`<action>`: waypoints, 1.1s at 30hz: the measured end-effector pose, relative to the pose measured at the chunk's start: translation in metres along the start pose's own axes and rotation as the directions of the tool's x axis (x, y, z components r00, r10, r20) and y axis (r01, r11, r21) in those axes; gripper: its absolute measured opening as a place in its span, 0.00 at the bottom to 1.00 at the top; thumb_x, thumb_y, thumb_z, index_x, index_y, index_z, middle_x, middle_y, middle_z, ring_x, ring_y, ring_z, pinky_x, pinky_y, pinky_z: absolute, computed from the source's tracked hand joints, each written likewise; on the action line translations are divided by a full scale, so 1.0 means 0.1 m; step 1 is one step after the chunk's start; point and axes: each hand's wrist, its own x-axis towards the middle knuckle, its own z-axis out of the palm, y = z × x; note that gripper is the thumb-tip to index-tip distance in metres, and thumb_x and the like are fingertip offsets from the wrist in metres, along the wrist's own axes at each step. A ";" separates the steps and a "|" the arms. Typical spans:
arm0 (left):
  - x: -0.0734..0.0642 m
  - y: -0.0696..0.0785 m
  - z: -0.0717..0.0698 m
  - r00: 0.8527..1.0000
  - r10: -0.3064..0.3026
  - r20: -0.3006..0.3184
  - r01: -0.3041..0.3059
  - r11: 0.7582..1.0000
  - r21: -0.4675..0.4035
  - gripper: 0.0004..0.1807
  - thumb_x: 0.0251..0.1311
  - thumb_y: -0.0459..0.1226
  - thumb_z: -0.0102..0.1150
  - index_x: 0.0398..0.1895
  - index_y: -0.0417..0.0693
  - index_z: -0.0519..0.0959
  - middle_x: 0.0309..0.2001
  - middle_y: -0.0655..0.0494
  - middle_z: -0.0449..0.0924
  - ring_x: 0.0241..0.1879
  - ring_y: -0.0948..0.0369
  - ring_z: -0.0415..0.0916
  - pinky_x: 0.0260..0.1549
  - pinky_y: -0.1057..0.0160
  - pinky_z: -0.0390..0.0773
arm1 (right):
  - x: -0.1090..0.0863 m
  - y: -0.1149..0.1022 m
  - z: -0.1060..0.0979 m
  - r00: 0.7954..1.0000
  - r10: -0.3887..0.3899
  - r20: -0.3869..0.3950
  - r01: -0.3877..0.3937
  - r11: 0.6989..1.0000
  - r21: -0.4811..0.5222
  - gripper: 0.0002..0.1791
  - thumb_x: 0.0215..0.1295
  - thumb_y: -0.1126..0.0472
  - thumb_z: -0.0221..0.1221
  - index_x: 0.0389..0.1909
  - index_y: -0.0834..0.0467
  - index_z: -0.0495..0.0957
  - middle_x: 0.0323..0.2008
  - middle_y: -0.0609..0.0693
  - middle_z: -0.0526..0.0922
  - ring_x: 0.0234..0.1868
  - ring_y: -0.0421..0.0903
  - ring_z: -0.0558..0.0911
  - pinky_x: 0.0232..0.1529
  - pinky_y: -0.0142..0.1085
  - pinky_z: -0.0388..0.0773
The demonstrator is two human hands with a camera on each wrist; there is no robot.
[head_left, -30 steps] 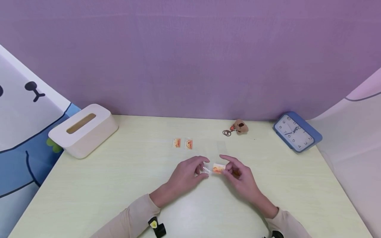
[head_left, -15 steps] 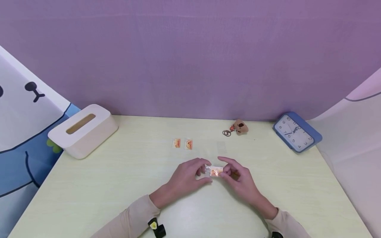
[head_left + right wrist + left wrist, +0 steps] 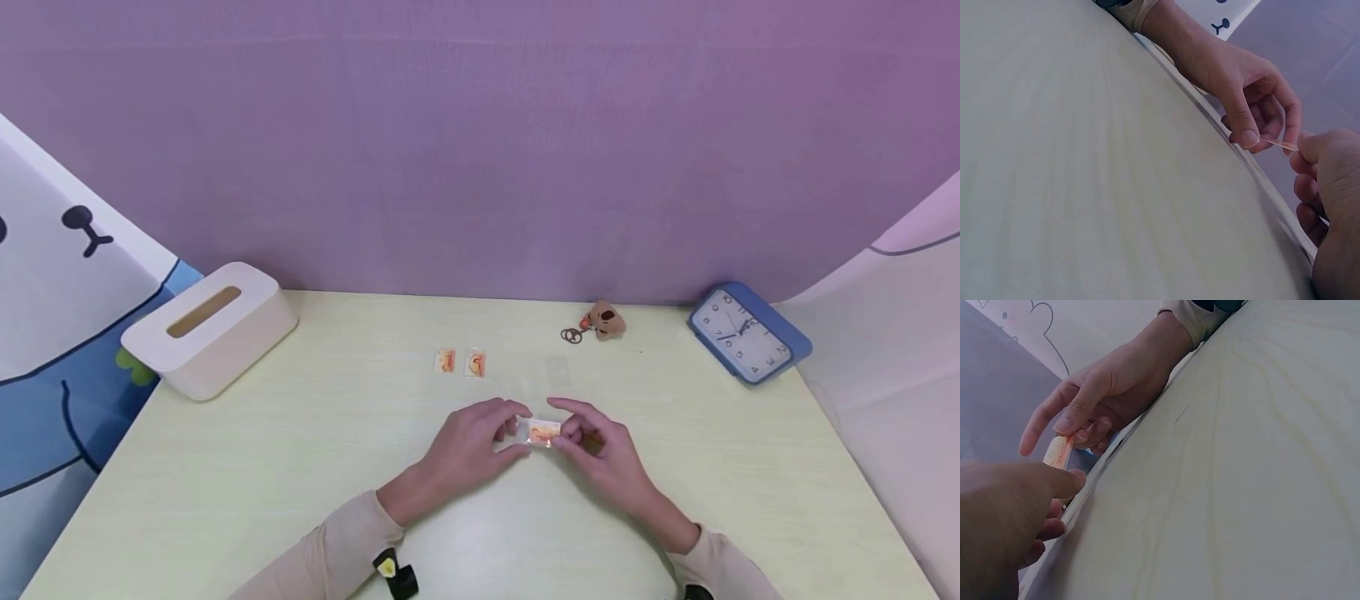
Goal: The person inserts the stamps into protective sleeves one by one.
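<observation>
My right hand (image 3: 603,442) pinches the right end of a small orange-and-white stamp-like card (image 3: 543,432) between thumb and bent fingers, its index finger held out straight. The left hand (image 3: 476,437) holds a clear plastic sleeve (image 3: 522,430) by its edges, index finger at the top and thumb at the bottom. Card and sleeve overlap between the hands, with glossy film showing at the card's lower edge. In the left wrist view, the card (image 3: 1059,452) stands between both hands' fingertips; in the right wrist view, it appears edge-on as a thin strip.
Two similar orange cards (image 3: 445,360) (image 3: 475,362) in clear sleeves lie farther back. Another clear sleeve (image 3: 558,371) lies behind the right hand. A brown animal keychain (image 3: 604,320), a blue clock (image 3: 746,333) and a white tissue box (image 3: 213,329) stand along the table's back and sides.
The right hand has brought the card leftward and slightly down, from beside the sleeve to overlapping it. The left hand has stayed nearly in place, its thumb shifted slightly.
</observation>
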 end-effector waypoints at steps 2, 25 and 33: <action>0.00 0.00 0.00 1.000 -0.004 -0.003 0.004 1.000 -0.007 0.23 0.63 0.43 0.83 0.60 0.52 0.86 0.39 0.64 0.85 0.34 0.69 0.76 0.35 0.70 0.78 | 0.00 0.00 0.00 1.000 0.008 0.000 -0.008 1.000 0.007 0.32 0.65 0.81 0.70 0.70 0.65 0.79 0.34 0.51 0.88 0.32 0.41 0.83 0.36 0.29 0.84; 0.01 0.01 0.00 0.983 -0.158 -0.097 0.149 0.984 -0.098 0.23 0.61 0.42 0.85 0.58 0.52 0.88 0.34 0.67 0.83 0.31 0.69 0.76 0.33 0.68 0.79 | 0.00 -0.04 -0.01 0.984 0.086 -0.158 -0.097 0.993 -0.061 0.14 0.73 0.78 0.66 0.47 0.57 0.91 0.35 0.51 0.88 0.31 0.42 0.77 0.32 0.29 0.75; 0.00 0.03 0.00 0.987 -0.138 -0.084 0.129 0.986 -0.101 0.22 0.62 0.41 0.84 0.58 0.52 0.88 0.36 0.66 0.84 0.32 0.68 0.77 0.33 0.69 0.79 | -0.01 -0.02 -0.01 0.988 0.076 -0.135 -0.087 0.993 -0.077 0.15 0.72 0.78 0.67 0.47 0.56 0.92 0.35 0.49 0.88 0.29 0.43 0.76 0.30 0.30 0.75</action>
